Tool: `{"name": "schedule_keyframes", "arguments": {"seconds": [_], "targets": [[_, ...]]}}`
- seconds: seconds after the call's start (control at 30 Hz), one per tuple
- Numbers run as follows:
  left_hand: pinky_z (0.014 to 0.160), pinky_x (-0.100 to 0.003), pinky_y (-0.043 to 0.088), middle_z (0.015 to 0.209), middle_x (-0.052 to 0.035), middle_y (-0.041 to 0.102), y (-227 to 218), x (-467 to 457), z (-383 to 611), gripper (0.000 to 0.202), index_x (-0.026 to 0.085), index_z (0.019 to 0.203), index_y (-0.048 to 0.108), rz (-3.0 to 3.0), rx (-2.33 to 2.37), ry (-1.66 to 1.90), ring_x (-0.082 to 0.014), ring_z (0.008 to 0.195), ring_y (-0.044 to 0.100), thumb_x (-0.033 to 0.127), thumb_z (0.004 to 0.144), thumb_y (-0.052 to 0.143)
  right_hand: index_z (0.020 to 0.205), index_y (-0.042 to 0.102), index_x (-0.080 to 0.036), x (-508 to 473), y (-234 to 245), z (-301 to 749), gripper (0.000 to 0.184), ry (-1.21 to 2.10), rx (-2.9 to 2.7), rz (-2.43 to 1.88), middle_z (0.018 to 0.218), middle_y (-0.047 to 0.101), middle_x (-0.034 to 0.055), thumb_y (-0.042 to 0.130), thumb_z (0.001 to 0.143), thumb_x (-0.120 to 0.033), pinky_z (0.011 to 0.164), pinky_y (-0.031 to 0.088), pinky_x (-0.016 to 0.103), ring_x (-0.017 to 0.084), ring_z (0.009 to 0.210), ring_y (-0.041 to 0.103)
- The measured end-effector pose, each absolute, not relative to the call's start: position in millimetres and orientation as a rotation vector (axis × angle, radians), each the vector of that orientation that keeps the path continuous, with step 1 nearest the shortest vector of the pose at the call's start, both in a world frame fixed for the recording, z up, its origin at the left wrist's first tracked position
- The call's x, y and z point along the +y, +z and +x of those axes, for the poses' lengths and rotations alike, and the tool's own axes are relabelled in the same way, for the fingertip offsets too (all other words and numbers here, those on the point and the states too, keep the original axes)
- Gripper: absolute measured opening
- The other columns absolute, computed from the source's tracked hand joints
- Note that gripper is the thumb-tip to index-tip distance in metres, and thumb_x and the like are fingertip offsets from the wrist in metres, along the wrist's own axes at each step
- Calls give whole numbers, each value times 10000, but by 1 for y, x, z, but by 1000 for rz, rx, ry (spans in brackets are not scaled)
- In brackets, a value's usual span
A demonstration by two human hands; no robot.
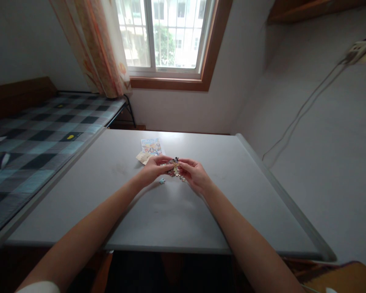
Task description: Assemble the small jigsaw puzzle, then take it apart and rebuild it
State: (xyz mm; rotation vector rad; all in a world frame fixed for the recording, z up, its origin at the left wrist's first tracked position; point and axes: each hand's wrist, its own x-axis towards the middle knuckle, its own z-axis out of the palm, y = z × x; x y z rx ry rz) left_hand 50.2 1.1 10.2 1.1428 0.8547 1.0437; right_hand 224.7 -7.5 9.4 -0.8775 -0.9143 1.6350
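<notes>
- Two hands meet at the centre of the frame. The left hand [154,169] and the right hand [195,173] each pinch one side of a small cluster of puzzle pieces [174,167], held just above the grey table [171,219].
- Both sets of fingers are closed on the cluster; how well its pieces interlock is too small to tell.
- Uneven pressure or a twist could buckle the cluster and shed pieces.
- One loose blue piece [162,180] lies on the table just below the left hand; a sweeping wrist could flick it away.
- A picture card [151,146] and a tan scrap [142,157] lie just above the hands in the frame; dropped pieces could scatter among them.
</notes>
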Motion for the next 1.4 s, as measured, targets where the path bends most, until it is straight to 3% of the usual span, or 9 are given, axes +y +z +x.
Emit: {"name": "schedule_keyframes", "arguments": {"seconds": [0.27, 0.43, 0.87, 1.3, 1.4], "targets": [[727, -298, 533, 853, -60, 726, 9, 0, 49, 334, 142, 907, 677, 938, 703, 985, -152, 748, 676, 238, 630, 836, 789, 682, -172, -10, 10, 224, 352, 1734, -872, -830, 698, 688, 4, 861, 526, -324, 599, 512, 243, 94, 569, 591], [692, -271, 511, 800, -50, 718, 8, 1, 50, 277, 127, 836, 673, 976, 692, 1008, -140, 713, 666, 233, 636, 832, 756, 682, -150, -10, 6, 225, 310, 1834, -835, -850, 662, 670, 5, 863, 535, -273, 586, 503, 233, 89, 565, 581], [697, -264, 506, 792, -47, 710, 11, 1, 47, 300, 124, 869, 687, 998, 715, 919, -134, 705, 656, 241, 633, 831, 758, 707, -152, -8, 11, 225, 273, 1682, -871, -845, 672, 682, 2, 833, 541, -259, 548, 424, 201, 69, 565, 551], [620, -232, 471, 731, -29, 671, 9, 4, 49, 262, 132, 807, 685, 1309, 943, 1123, -121, 659, 609, 322, 658, 786, 735, 688, -152, -7, 14, 228, 279, 1695, -838, -900, 595, 638, -14, 829, 522, -264, 528, 417, 202, 66, 528, 521], [607, -227, 478, 724, -14, 641, 8, 6, 48, 309, 144, 912, 669, 1216, 946, 1122, -109, 641, 594, 319, 675, 762, 752, 691, -159, -4, 8, 228, 276, 1575, -913, -945, 602, 641, -16, 805, 546, -302, 538, 419, 215, 73, 525, 522]]}}
